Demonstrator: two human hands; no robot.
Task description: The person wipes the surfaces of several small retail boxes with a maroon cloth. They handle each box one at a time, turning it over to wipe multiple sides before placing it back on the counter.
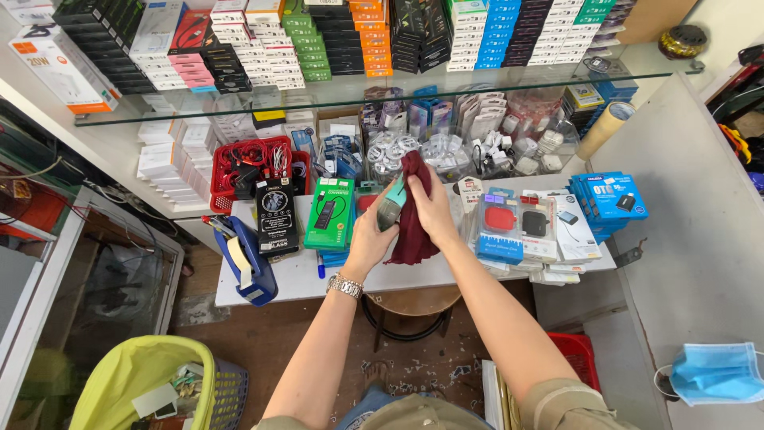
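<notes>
— Two hands up: your right hand (434,209) clutches the dark red cloth (412,215) above the white table (298,275), hiding the small teal object (390,207) your left hand (368,239) grips.
— And the red plastic basket (224,187)?
— Tangled cables (259,159) inside.

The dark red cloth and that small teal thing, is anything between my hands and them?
Nothing visible. The right hand already grips the dark red cloth, and the left hand holds the small teal item directly against it, above the white table. The cloth covers part of the item.
</notes>
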